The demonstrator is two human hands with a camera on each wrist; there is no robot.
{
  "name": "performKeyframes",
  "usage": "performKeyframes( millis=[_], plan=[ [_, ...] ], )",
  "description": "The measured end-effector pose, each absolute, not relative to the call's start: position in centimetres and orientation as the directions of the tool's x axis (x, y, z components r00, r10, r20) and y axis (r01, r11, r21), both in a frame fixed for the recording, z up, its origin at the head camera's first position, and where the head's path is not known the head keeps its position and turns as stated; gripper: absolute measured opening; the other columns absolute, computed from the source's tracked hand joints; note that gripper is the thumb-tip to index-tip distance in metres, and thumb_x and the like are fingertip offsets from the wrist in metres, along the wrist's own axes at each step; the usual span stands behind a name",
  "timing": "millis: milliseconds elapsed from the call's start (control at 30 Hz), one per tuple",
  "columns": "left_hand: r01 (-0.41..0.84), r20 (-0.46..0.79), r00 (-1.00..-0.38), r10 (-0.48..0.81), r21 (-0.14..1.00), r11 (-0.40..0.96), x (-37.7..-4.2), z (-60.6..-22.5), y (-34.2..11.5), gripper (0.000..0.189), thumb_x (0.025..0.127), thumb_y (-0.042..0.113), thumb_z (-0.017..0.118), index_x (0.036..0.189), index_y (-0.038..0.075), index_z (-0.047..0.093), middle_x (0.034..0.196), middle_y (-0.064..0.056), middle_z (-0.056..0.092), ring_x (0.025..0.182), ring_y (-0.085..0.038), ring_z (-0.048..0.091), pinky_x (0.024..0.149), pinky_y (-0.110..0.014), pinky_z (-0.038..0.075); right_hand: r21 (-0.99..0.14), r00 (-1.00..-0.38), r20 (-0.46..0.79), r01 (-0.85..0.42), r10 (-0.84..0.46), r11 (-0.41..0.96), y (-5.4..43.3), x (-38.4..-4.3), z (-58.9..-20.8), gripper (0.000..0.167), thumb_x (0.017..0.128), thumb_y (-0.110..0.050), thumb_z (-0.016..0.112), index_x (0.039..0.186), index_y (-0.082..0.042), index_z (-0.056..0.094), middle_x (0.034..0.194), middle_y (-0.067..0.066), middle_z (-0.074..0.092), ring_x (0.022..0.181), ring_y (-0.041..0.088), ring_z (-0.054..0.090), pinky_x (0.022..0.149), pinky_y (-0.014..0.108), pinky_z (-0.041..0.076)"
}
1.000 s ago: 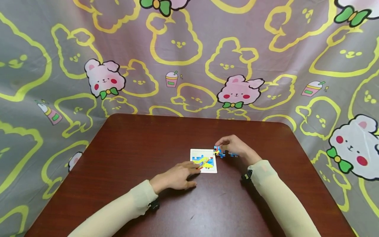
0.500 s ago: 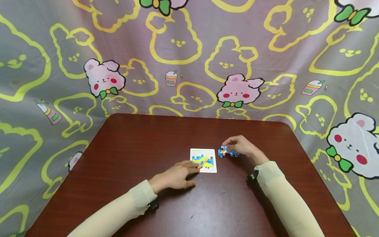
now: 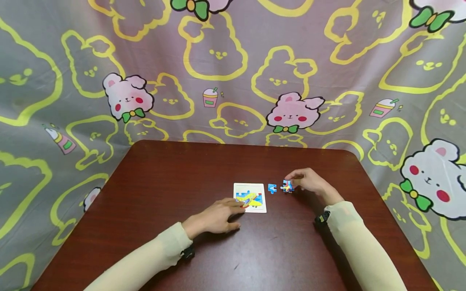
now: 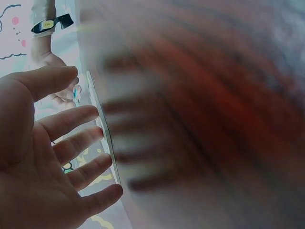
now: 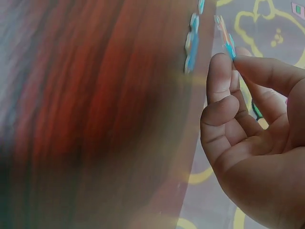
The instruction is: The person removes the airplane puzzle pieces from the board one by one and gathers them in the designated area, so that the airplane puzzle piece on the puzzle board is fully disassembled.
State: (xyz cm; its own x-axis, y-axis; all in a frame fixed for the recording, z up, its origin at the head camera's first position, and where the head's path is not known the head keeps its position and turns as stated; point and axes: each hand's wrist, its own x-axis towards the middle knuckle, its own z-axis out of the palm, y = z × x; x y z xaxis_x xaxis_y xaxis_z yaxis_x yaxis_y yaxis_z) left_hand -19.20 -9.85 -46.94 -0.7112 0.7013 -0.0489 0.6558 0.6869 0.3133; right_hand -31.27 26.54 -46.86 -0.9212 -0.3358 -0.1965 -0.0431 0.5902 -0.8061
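Note:
A white-bordered puzzle tray [image 3: 264,204] lies on the table, its assembled pieces showing a yellow airplane against blue. My left hand [image 3: 217,216] rests on its left side with the fingers spread fairly straight, hiding part of the picture. To the right of the tray, my right hand [image 3: 311,182] pinches a blue, red and yellow puzzle piece [image 3: 287,186] between thumb and fingertips. The right wrist view shows this puzzle piece [image 5: 226,38] lifted above the table. A loose blue puzzle piece [image 3: 272,188] lies between the tray and my right hand.
In the right wrist view another table piece [image 5: 191,45] lies below the held one. The dark red-brown table [image 3: 182,173] has rounded far corners. Behind it hangs a curtain [image 3: 233,89] printed with bunnies and drink cups.
My right hand has moved right, away from the tray, carrying the pinched puzzle piece. The loose blue piece beside the tray has come into view. My left hand has stayed in place.

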Motion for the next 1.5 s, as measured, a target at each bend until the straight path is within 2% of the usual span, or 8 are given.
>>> performKeyframes(
  millis=[500,967,1500],
  plan=[
    [0.665,-0.04,-0.709,0.704,0.294,0.686,-19.0,-47.1,-10.1,0.05,0.093,0.035,0.065,0.139,0.014,0.06,0.152,-0.003,0.052,0.144,-0.032,0.042,0.114,-0.052,0.038,-0.778,-0.93,-0.212,-0.025,-0.3,0.628,29.9,-30.9,-47.3,0.022,0.096,-0.008,0.061,0.115,-0.003,0.071,0.111,0.015,0.07,0.084,0.021,0.066,0.062,0.031,0.05],
    [0.656,-0.054,-0.712,0.7,0.303,0.691,-19.0,-47.1,-10.0,0.051,0.094,0.035,0.065,0.14,0.014,0.06,0.152,-0.003,0.051,0.145,-0.031,0.041,0.116,-0.052,0.036,-0.745,-0.938,-0.218,-0.019,-0.27,0.667,30.7,-30.5,-47.3,0.023,0.092,0.0,0.058,0.111,0.001,0.071,0.082,0.009,0.071,0.071,0.016,0.059,0.054,0.027,0.044],
    [0.657,-0.047,-0.711,0.702,0.314,0.686,-19.0,-46.8,-10.1,0.05,0.094,0.035,0.064,0.139,0.013,0.06,0.152,-0.005,0.051,0.144,-0.033,0.042,0.116,-0.052,0.036,-0.737,-0.936,-0.231,-0.009,-0.265,0.676,30.5,-30.7,-47.1,0.023,0.096,-0.009,0.062,0.116,-0.004,0.071,0.097,0.012,0.071,0.081,0.02,0.061,0.061,0.03,0.047]
  ],
)
